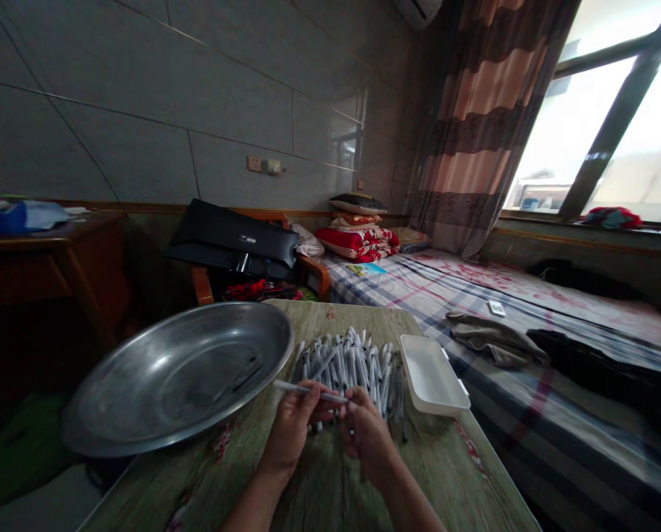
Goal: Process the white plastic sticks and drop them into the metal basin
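A slim whitish pen (296,387) lies crosswise between my two hands, low over the table. My left hand (297,421) is closed around its barrel, thumb on top. At the pen's right end, the fingers of my right hand (367,425) are pinched together on it; the exact fingertip contact is partly hidden. Just beyond my hands spreads a pile of similar pens (358,362), pale barrels with dark ends. To the left stands a wide metal basin (158,369) with a few thin dark pieces (245,375) in it.
A white plastic box (433,373) sits right of the pile on the wood-patterned table (330,495). Beyond are a chair (313,273) bearing a black monitor (242,240) and a bed with a plaid sheet (419,295). A wooden desk (80,236) stands at far left.
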Demonstrator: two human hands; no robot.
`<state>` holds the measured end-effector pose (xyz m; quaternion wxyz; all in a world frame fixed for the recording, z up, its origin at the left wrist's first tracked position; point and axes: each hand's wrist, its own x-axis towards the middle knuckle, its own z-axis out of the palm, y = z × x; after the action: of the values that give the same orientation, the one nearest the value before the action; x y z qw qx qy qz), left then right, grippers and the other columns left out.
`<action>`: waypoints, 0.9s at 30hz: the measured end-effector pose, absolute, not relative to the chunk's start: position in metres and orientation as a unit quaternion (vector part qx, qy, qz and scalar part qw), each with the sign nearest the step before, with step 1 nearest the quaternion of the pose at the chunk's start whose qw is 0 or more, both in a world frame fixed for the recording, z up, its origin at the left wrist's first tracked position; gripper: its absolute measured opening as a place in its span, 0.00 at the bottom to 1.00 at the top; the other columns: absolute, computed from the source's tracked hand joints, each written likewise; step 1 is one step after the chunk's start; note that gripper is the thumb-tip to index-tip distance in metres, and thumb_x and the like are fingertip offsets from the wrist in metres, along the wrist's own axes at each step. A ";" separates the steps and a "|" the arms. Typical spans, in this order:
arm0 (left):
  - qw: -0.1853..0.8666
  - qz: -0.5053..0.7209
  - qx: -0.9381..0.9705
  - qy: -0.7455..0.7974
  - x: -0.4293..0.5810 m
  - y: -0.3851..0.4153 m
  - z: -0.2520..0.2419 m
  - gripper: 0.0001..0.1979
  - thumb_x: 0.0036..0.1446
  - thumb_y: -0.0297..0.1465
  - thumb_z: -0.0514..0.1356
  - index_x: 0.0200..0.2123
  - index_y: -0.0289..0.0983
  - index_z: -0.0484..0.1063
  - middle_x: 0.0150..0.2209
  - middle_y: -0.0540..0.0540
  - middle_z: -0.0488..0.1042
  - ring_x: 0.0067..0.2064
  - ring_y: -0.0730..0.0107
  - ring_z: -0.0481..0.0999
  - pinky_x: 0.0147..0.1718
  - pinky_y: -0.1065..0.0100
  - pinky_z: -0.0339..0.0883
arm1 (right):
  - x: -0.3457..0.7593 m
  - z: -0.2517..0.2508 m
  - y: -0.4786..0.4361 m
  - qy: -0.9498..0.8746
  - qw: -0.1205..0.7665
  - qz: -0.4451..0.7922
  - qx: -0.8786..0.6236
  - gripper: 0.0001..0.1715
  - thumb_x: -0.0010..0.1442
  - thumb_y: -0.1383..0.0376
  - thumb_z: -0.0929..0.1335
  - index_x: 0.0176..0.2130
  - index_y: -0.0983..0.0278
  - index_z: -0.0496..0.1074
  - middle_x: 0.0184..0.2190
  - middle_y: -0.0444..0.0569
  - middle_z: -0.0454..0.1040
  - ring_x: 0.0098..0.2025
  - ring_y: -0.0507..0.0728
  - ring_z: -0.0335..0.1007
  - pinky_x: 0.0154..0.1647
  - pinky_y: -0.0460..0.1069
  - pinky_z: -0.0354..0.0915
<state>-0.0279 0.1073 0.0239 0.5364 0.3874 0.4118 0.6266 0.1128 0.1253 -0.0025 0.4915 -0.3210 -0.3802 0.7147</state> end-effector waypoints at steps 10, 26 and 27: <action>0.500 0.644 0.393 0.426 -0.030 0.108 0.023 0.18 0.52 0.46 0.62 0.31 0.36 0.74 0.32 0.44 0.81 0.32 0.62 0.80 0.29 0.67 0.73 | 0.111 -0.005 0.125 -0.372 0.488 0.707 -0.353 0.23 0.49 0.48 0.71 0.27 0.61 0.59 0.16 0.35 0.60 0.12 0.44 0.45 0.11 0.41 0.38; 0.432 0.669 0.431 0.424 -0.030 0.103 0.028 0.16 0.59 0.44 0.56 0.31 0.37 0.70 0.29 0.47 0.77 0.25 0.72 0.73 0.25 0.71 0.66 | 0.116 0.001 0.120 -0.364 0.391 0.804 -0.260 0.18 0.51 0.56 0.73 0.29 0.63 0.63 0.15 0.35 0.60 0.12 0.43 0.44 0.11 0.40 0.36; 0.437 0.675 0.423 0.417 -0.031 0.102 0.030 0.16 0.59 0.44 0.56 0.31 0.37 0.70 0.29 0.47 0.77 0.25 0.71 0.73 0.25 0.70 0.66 | 0.118 0.001 0.120 -0.373 0.381 0.808 -0.251 0.18 0.50 0.57 0.74 0.29 0.63 0.63 0.15 0.35 0.60 0.12 0.43 0.44 0.11 0.40 0.37</action>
<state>-0.0312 0.1017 0.0297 0.4373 0.4226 0.4170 0.6754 0.1175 0.1195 0.0011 0.3809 -0.2512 -0.3726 0.8081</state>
